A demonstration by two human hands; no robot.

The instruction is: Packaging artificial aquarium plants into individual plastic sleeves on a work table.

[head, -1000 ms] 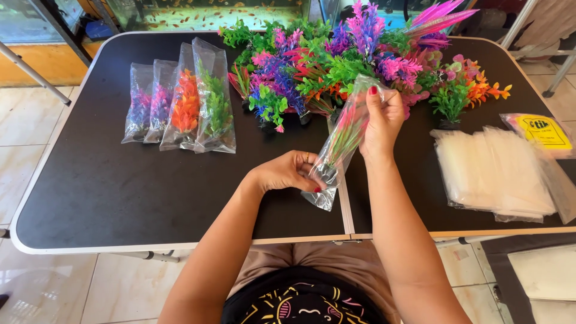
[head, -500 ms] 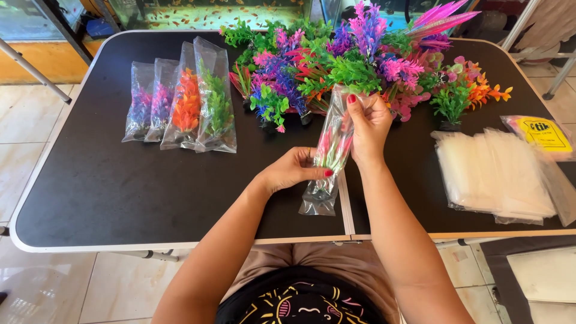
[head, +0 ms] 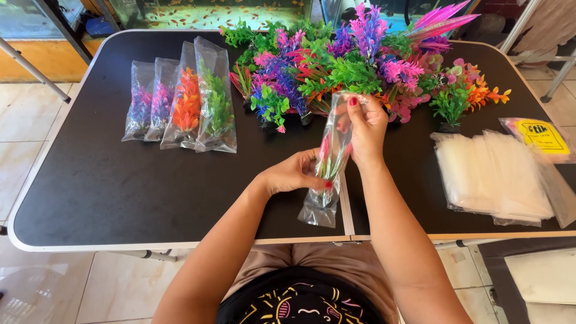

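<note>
A clear plastic bag point(head: 324, 207) with a pink and green plastic plant inside stands nearly upright over the black table point(head: 120, 192). My left hand point(head: 294, 174) grips its lower middle. My right hand point(head: 365, 129) pinches the bag's open top. Both hands are in front of a heap of loose colourful plastic plants point(head: 354, 66) at the back of the table.
Several bagged plants point(head: 186, 102) lie in a row at the back left. A stack of empty clear bags point(head: 492, 174) lies at the right, with a yellow-labelled packet point(head: 540, 138) beside it. A fish tank point(head: 210, 12) stands behind the table. Tiled floor surrounds it.
The bag has swung from a rightward tilt to nearly upright and shifted left. My right hand moved down and left with the bag's top.
</note>
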